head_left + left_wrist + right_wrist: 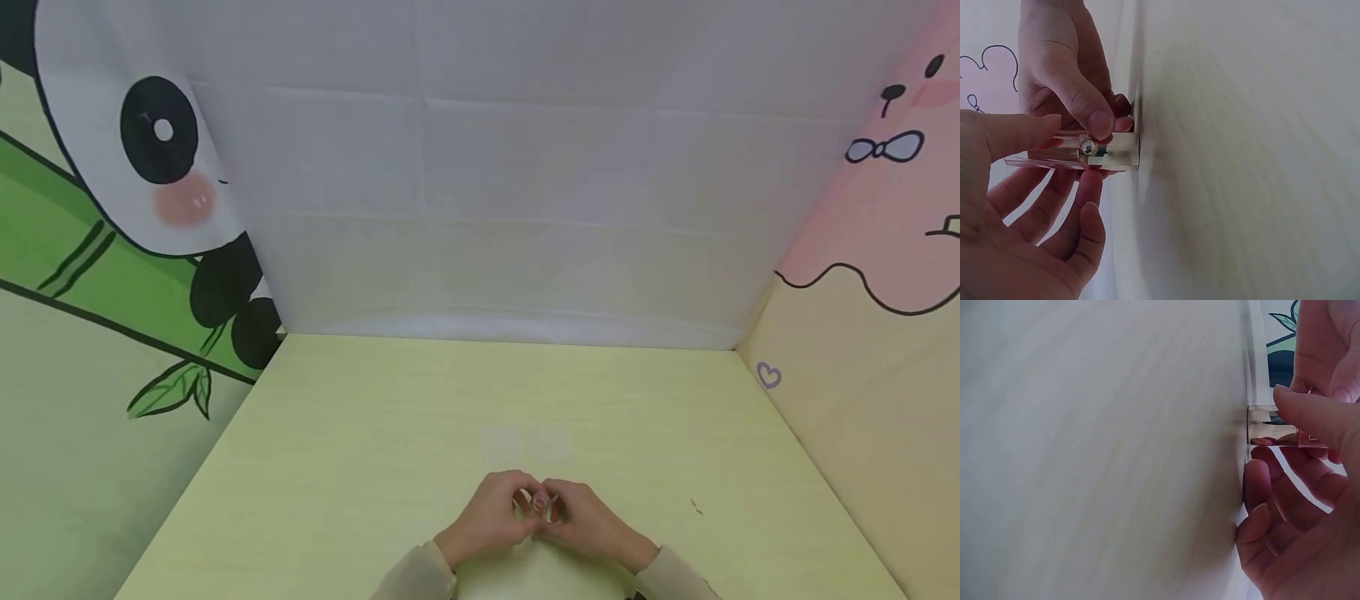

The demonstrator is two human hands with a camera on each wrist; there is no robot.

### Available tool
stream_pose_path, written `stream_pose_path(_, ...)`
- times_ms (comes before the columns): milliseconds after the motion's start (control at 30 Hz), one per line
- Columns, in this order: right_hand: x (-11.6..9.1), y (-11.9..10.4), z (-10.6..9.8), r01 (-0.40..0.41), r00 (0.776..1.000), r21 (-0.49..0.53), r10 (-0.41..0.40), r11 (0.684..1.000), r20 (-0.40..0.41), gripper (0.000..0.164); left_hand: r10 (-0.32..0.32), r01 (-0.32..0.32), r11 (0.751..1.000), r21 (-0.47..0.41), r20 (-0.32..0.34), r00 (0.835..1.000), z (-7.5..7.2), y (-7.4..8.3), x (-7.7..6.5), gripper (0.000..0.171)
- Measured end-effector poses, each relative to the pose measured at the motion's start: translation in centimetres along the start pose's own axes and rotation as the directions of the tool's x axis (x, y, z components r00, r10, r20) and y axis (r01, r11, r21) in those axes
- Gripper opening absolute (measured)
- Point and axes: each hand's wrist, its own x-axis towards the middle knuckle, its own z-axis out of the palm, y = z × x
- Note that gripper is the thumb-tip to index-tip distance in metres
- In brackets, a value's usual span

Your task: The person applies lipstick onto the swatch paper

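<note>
Both hands meet over the table near its front edge, around a small lipstick tube [1121,156] with a shiny gold base and a clear, reddish upper part. It stands upright, its base right at the tabletop. My left hand [495,512] pinches the reddish upper part between thumb and fingers. Lower down, the right hand [588,521] has its thumb on the gold base and its fingers behind. From the right wrist view, the glossy base [1269,428] shows beneath the right thumb. In the head view the fingers hide most of the tube.
The pale yellow table [360,433] runs back to a white cloth wall [525,167]. A panda-printed side panel [172,217] stands at left, a pink and cream panel [862,375] at right. Two faint whitish patches [527,442] lie beyond the hands, a small dark mark [697,507] to their right.
</note>
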Motion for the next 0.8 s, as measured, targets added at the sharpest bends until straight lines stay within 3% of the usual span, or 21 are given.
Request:
stream_pose_path(333, -0.1, 0.2, 0.2, 0.012, 1.000, 0.023, -0.012, 1.000, 0.004, 0.015, 0.036, -0.036, 0.999, -0.034, -0.017, 0.999, -0.6, 0.2, -0.3, 0.017)
stream_pose_path(800, -0.7, -1.7, 1.6, -0.029, 1.000, 0.067, 0.029, 0.997, 0.000, 0.016, 0.036, -0.036, 0.998, -0.048, 0.003, 0.999, -1.6, -0.1, -1.8, 0.020)
